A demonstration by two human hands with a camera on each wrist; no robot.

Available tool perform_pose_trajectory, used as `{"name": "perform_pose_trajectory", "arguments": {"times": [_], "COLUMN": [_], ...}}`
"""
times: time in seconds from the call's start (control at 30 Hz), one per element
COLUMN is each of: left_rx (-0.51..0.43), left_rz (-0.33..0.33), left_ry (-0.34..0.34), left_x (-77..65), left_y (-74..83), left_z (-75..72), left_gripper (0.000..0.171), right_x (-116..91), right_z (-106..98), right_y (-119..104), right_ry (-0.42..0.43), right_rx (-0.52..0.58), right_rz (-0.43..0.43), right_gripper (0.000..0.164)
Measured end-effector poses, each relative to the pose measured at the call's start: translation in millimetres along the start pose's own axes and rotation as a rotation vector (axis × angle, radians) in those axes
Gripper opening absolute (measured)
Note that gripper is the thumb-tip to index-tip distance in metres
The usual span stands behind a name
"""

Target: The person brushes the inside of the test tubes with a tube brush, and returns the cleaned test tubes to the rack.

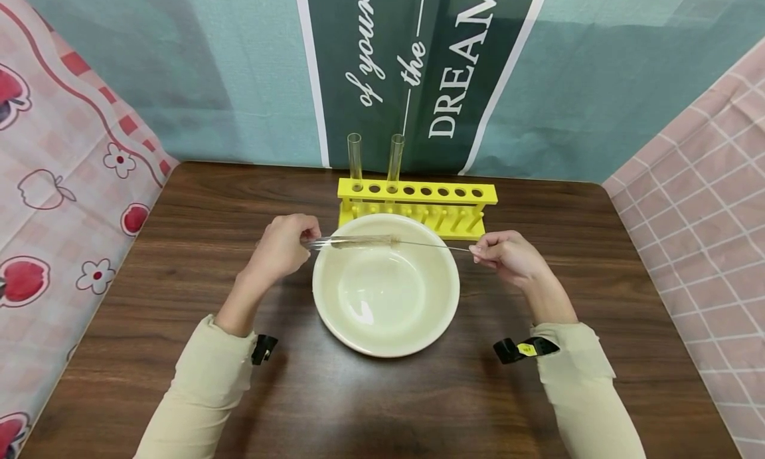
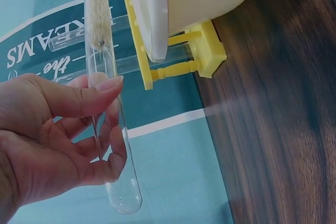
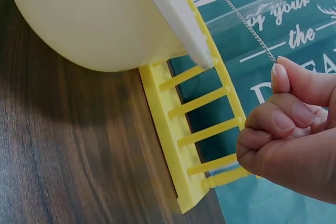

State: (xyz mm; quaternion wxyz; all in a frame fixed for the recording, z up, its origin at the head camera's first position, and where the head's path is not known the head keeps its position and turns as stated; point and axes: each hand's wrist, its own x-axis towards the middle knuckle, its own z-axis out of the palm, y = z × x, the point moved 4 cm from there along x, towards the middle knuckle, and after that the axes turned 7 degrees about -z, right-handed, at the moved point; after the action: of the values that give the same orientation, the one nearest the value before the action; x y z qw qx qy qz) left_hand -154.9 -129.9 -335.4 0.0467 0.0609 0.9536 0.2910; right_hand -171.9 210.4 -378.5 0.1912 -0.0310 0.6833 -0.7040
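Note:
My left hand (image 1: 282, 245) grips a clear glass test tube (image 2: 125, 195), held level above the back part of a cream basin (image 1: 382, 343). Inside the tube sits the bristle head of a test tube brush (image 2: 98, 11); its tip lies just short of my left thumb in the left wrist view. The brush's thin twisted wire handle (image 3: 244, 22) runs out of the tube's mouth to the right. My right hand (image 1: 507, 254) pinches the end of that wire between thumb and index finger, beyond the basin's right rim.
Behind the basin stands a yellow test tube rack (image 1: 487, 194). Two clear test tubes, a left one (image 1: 355, 157) and a right one (image 1: 396, 159), stand upright in it. The dark wooden table (image 1: 394, 406) meets a teal cloth (image 1: 251, 100) at the back.

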Motion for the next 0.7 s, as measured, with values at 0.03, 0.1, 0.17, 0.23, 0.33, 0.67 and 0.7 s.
{"name": "perform_pose_trajectory", "arguments": {"times": [0.03, 0.1, 0.17, 0.23, 0.33, 0.67, 0.7], "left_rx": [0.003, 0.003, 0.007, 0.004, 0.001, 0.036, 0.044], "left_rz": [0.008, 0.026, 0.045, 0.062, 0.095, 0.152, 0.161], "left_ry": [0.003, 0.008, 0.018, 0.025, 0.015, -0.035, -0.043], "left_x": [0.0, -0.1, -0.1, -0.1, 0.0, 0.7, 1.0], "left_y": [0.7, 1.7, 2.8, 5.2, 12.9, 35.5, 37.8], "left_z": [0.3, 1.0, 2.1, 4.1, 8.4, 19.7, 20.7], "left_gripper": [0.029, 0.03, 0.031, 0.032, 0.032, 0.034, 0.034], "right_x": [0, 1, 2, 3, 6, 12, 13], "right_z": [1, 3, 5, 8, 16, 40, 41], "right_y": [-1, -3, -4, -6, -7, -5, -5], "right_ry": [-0.003, -0.006, -0.005, -0.003, -0.032, -0.104, -0.115], "right_rx": [-0.006, -0.016, -0.026, -0.036, -0.051, -0.107, -0.132], "right_rz": [-0.002, -0.002, 0.0, 0.005, 0.009, 0.021, 0.016], "right_gripper": [0.035, 0.035, 0.035, 0.035, 0.035, 0.033, 0.033]}}
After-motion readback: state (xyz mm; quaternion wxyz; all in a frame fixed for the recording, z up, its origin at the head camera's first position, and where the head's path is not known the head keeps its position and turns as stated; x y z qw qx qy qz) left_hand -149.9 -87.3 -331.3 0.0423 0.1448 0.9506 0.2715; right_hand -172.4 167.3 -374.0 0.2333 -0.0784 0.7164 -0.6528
